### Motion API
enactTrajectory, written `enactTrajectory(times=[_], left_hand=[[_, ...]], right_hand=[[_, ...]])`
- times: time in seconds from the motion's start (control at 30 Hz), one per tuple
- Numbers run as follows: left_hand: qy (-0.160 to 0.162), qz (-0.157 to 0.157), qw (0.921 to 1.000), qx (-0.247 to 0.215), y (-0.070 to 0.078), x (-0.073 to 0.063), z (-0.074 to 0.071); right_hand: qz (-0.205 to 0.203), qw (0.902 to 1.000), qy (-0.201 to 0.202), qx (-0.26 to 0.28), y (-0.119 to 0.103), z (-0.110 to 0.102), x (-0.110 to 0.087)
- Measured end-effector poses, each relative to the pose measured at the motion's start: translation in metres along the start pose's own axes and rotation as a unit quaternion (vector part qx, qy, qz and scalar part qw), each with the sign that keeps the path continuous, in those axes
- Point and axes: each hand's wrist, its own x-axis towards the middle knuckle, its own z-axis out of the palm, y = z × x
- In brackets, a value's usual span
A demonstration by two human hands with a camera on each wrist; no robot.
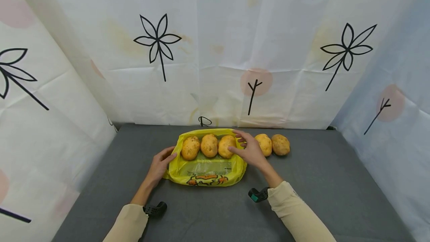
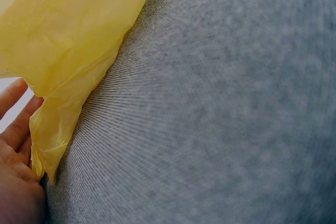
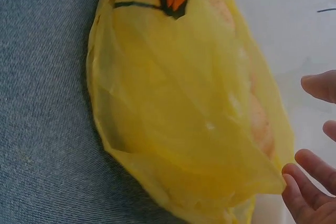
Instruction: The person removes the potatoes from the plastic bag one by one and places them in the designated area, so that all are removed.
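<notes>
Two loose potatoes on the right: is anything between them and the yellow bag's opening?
Yes: in the head view, the right hand and the right rim of the yellow bag stand between. The farther potato also has the nearer potato between it and the bag. Nothing else visible does.

Backdrop (image 1: 215,47): creased whitish sheet, black line-drawn flowers (image 1: 157,40), pinkish blobs (image 1: 263,78)
Right wall (image 1: 406,59): kinda bluish tint
Tabletop (image 1: 322,189): dark grey, fine weave
</notes>
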Motion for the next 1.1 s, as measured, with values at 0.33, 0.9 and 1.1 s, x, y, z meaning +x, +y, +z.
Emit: enactTrajectory(times=[0.33, 0.9, 1.1], left_hand=[[-0.003, 0.003, 0.9998, 0.02, -0.001, 0.0, 0.0], [0.004, 0.003, 1.0, 0.006, -0.038, 0.017, -0.003], [0.004, -0.002, 1.0, 0.003, -0.036, 0.016, -0.002]], right_hand=[[0.042, 0.9987, 0.006, -0.03, 0.017, 0.009, 0.007], [0.05, 0.9944, 0.002, -0.094, 0.026, 0.029, 0.011], [0.044, 0.9958, 0.0, -0.08, 0.028, 0.033, 0.011]])
